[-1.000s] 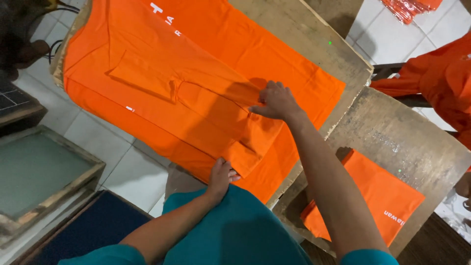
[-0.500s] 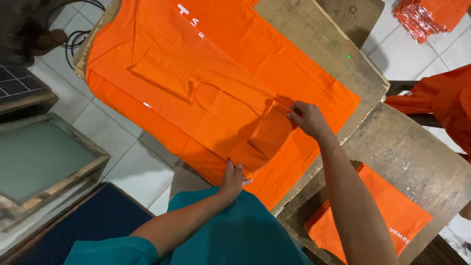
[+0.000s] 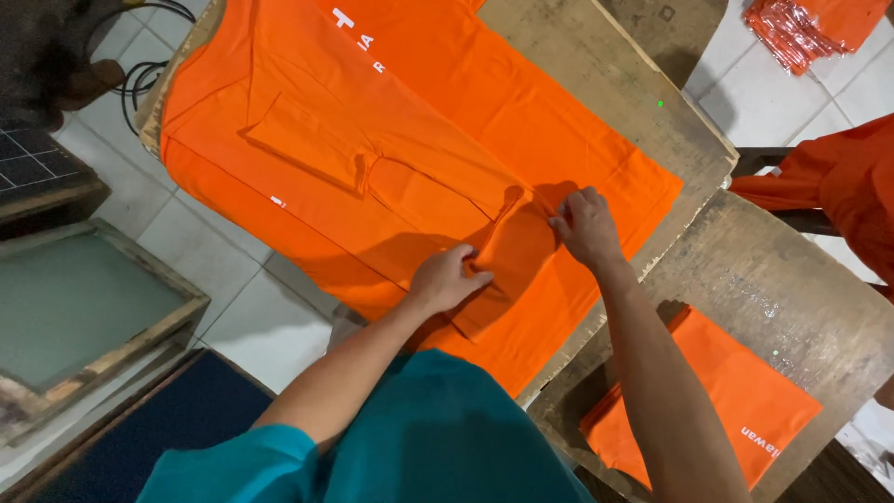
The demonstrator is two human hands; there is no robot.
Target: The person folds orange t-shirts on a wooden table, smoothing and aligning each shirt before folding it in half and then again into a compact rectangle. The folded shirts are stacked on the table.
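Under your left hand point(image 3: 445, 279) and right hand point(image 3: 587, 226) lies an orange T-shirt point(image 3: 410, 140) of soft, matt knit cloth, creased where the sleeve is folded in. It covers a wooden board point(image 3: 596, 74), bare, rough and stained, with worn edges. The desk point(image 3: 792, 298) beside it is weathered wood too, grey and scuffed. On it you have a folded orange shirt point(image 3: 726, 401), the same matt cloth. The floor point(image 3: 233, 279) is pale tile with a slight sheen. At the far corner, packed orange shirts point(image 3: 801, 33) sit in glossy clear plastic. Your own shirt point(image 3: 438, 438) is matt teal cloth.
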